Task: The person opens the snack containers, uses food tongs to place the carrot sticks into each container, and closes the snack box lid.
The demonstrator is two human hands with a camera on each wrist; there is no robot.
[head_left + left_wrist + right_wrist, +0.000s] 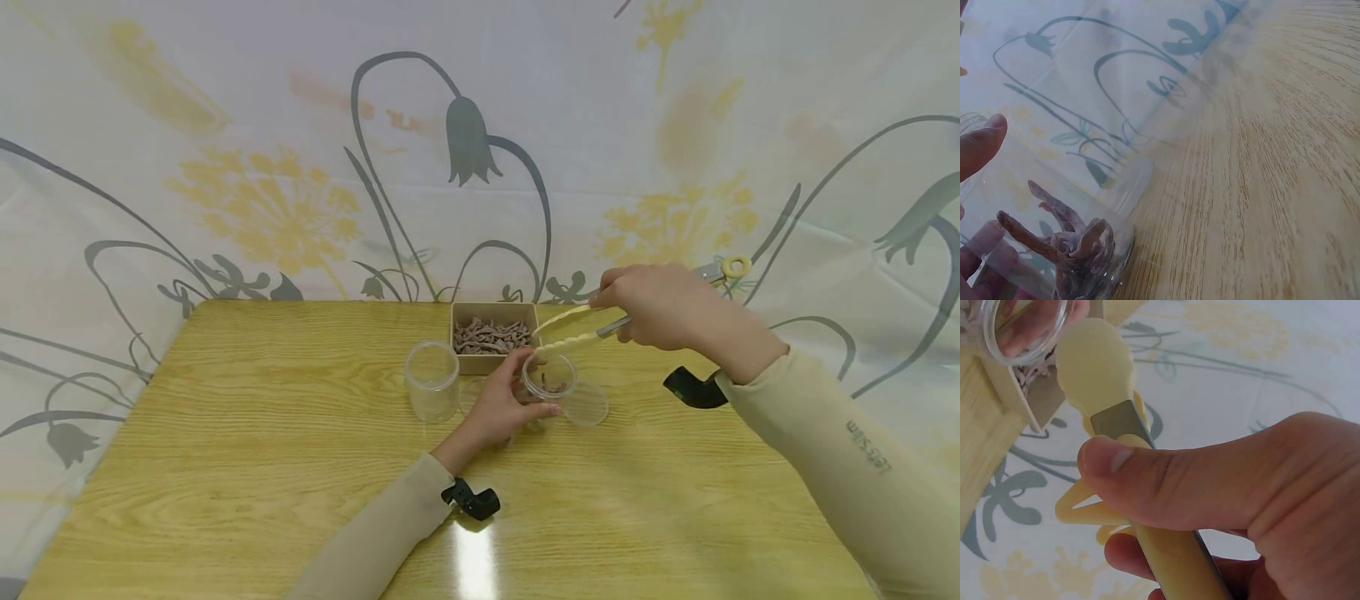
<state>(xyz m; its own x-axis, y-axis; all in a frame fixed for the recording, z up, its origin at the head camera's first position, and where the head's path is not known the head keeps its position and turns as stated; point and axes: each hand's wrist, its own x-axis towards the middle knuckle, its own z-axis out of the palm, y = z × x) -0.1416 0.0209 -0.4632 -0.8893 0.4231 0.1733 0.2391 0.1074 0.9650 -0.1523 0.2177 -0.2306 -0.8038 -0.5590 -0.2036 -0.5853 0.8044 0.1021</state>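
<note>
Two hands were occupied, we noted: the left hand (498,407) gripped the jar (550,377); the right hand (658,305) held tongs (576,340) pointing leftward, tips near jar and box (478,364).

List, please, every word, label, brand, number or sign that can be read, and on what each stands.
"Let's slim", nearly upside down and slightly blurred, on the long beige fabric right sleeve.
No other text is readable, including on the yellow-tipped metal tongs and beige rectangular box.

Tbl (262,433) glare, R-wrist pic dim
</note>
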